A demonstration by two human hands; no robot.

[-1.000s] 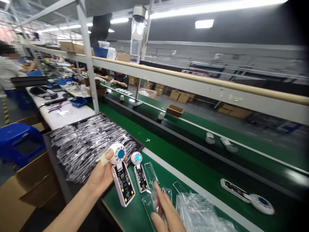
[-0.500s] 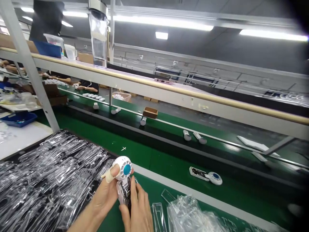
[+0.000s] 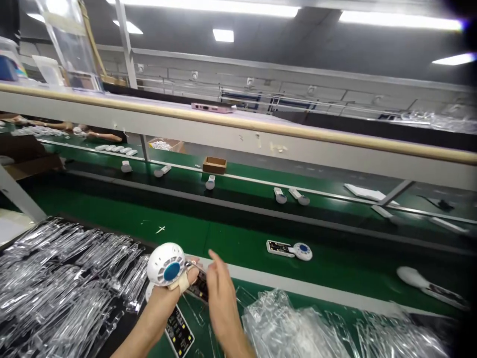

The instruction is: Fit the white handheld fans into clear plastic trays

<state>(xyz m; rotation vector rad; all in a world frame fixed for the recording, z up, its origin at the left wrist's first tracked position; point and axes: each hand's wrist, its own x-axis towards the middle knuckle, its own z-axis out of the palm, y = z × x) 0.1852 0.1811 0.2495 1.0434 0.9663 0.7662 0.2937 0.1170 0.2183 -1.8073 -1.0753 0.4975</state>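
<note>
Head view: the left hand [image 3: 164, 298] has its fingers clamped on a white round fan [image 3: 166, 264] with a teal hub, held at the edge of a black tray [image 3: 104, 231] of clear plastic covers [image 3: 63, 268]. The blurred right hand [image 3: 222, 293], fingers apart, is raised just beside it, above a crumpled plastic bag [image 3: 286, 323].

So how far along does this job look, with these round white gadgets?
It looks partway. Done: several white gadgets already lie along the far green belt. In hand: the left hand grips a round white vented gadget, while the right hand is raised, empty. Left: heaped clear plastic shells.
</note>
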